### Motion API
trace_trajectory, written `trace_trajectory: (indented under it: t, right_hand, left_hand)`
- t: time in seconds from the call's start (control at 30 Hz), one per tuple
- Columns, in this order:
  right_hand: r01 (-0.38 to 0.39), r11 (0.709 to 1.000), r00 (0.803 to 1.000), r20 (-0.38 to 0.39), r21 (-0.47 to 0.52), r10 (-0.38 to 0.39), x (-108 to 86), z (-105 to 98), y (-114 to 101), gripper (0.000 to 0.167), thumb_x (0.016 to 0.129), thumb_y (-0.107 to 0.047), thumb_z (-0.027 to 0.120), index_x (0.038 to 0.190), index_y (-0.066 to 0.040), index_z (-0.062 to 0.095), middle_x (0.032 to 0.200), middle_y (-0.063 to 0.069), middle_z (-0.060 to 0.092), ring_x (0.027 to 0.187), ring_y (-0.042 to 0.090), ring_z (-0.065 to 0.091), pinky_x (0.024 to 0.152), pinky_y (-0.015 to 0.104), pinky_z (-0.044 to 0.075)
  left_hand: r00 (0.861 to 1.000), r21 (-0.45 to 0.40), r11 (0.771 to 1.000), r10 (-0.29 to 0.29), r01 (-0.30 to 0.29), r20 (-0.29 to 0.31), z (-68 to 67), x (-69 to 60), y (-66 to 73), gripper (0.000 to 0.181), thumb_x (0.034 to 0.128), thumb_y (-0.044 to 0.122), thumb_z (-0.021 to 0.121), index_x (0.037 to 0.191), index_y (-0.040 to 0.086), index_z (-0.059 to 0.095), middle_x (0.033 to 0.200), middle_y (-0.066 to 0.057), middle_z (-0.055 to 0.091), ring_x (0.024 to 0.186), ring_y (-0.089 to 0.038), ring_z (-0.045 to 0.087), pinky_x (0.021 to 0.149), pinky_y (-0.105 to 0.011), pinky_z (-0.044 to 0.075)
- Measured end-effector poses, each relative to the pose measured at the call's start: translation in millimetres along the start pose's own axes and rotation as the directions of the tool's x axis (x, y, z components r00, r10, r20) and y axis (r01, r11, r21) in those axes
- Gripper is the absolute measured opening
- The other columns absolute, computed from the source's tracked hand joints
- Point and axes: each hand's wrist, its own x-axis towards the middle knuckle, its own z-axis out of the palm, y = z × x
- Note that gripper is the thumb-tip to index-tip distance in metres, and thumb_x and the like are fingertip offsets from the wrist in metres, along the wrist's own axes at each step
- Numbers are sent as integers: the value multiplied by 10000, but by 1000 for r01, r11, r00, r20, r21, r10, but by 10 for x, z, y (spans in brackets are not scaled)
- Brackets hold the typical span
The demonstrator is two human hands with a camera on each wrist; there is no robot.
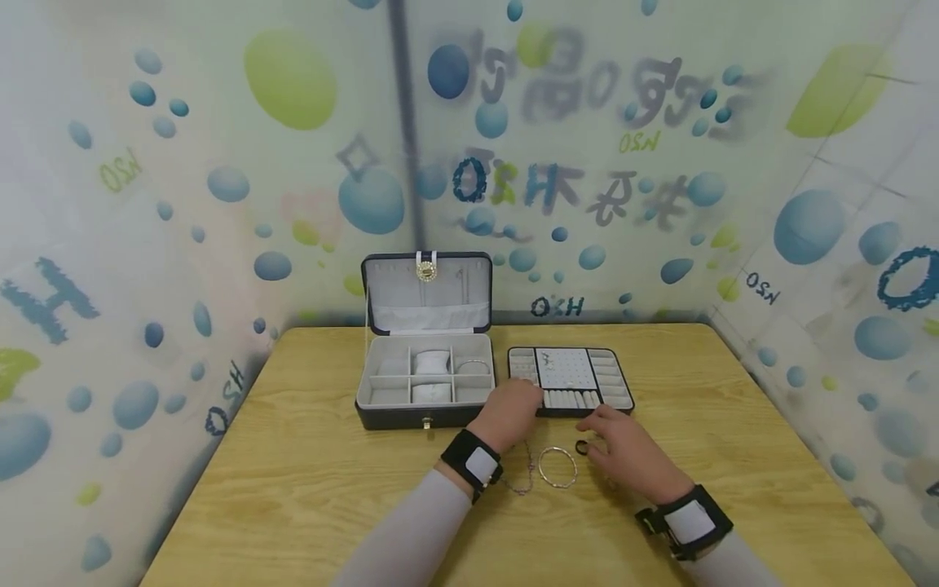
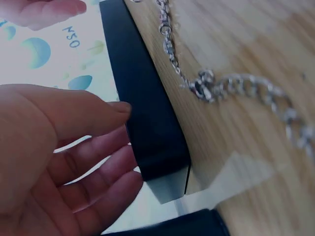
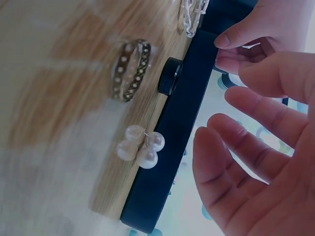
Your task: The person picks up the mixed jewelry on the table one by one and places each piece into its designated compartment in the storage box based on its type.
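Observation:
My left hand (image 1: 513,412) is at the front left corner of a shallow jewelry tray (image 1: 623,401). In the left wrist view its thumb overlaps the tray's dark side wall (image 2: 147,113), and the other fingers bend loosely beside it; nothing shows between them. My right hand (image 1: 634,452) hovers by the tray's front right, fingers spread and relaxed, holding nothing visible. Between the hands lie a chain bracelet (image 1: 530,473), a silver bangle (image 1: 558,467) and a black ring (image 1: 582,447). The right wrist view also shows a stone-studded ring (image 3: 130,71) and pearl earrings (image 3: 146,158) on the table.
A lidded jewelry box (image 1: 411,417) stands open left of the tray, with white cushions (image 1: 431,362) and a bangle (image 1: 473,368) in its compartments. Small earrings (image 1: 546,359) sit on the tray's white panel. A patterned wall rises behind the wooden table (image 1: 293,489).

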Motion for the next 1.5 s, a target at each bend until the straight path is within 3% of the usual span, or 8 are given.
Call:
trace_trajectory:
  t: [0.4,0.63,0.87,1.17,1.33,1.5]
  right_hand:
    - [14,999,1000,5,-36,-14,4,8,-75,252,864,-72,822,1113,-75,778,1010,3,645,901,123,616,780,338,568]
    - [55,997,998,24,-55,-53,-13,21,-108,243,868,-53,813,1109,-66,784,1030,2,663,965,161,668,842,372,600]
    - [127,988,990,67,-85,-122,-9,65,-64,279,846,3,771,1118,-59,782,1061,22,681,985,185,676,865,397,605]
    - [84,992,990,124,-89,-72,-21,83,-53,234,851,-1,766,1078,-51,797,993,5,678,904,131,646,789,342,587]
    - [64,996,988,143,-66,-54,-29,57,-63,210,852,12,764,1036,-83,796,949,-28,651,861,81,597,759,321,565]
    - [99,993,987,134,-67,-89,-16,61,-46,215,836,32,768,990,-113,805,915,-48,650,833,61,585,739,302,553]
  left_hand:
    - [1000,33,999,8,-8,13,-12,-25,18,68,988,133,725,984,187,766,940,21,753,865,-138,698,732,-304,584]
    - [1000,71,997,23,-22,-15,27,-11,34,90,987,122,718,964,189,773,925,18,762,861,-150,712,724,-314,591]
    - [1000,63,998,16,-16,2,13,-8,43,101,1006,129,692,985,187,772,941,11,763,870,-157,709,738,-321,590]
    - [1000,51,999,18,-18,10,3,-20,47,122,1029,134,662,1016,174,776,953,-2,764,889,-164,716,749,-330,598]
    - [1000,60,998,-8,7,18,23,-6,67,105,1019,136,686,1010,183,779,936,7,758,864,-157,710,716,-322,595]
    - [996,70,995,-79,77,30,46,26,96,93,991,129,727,1006,192,794,907,11,752,822,-156,712,631,-322,595]
